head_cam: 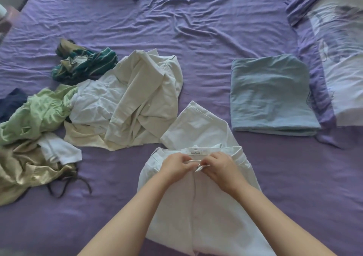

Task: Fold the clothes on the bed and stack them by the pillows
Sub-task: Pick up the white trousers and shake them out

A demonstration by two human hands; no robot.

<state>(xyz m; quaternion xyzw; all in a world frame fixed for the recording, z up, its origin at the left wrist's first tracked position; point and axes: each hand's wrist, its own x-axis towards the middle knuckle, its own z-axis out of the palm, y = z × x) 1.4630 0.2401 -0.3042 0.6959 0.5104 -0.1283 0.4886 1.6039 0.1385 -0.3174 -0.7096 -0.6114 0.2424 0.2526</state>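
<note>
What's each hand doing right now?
Left hand: pinching the waistband of the white trousers.
Right hand: pinching the same waistband at the fastening.

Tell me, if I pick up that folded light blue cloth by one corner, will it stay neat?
Probably not. The folded light blue cloth looks soft, with creases and loose layered edges, so it would likely flop open. It probably feels light. It lies flat on the purple bed sheet, so it shouldn't roll.
</note>
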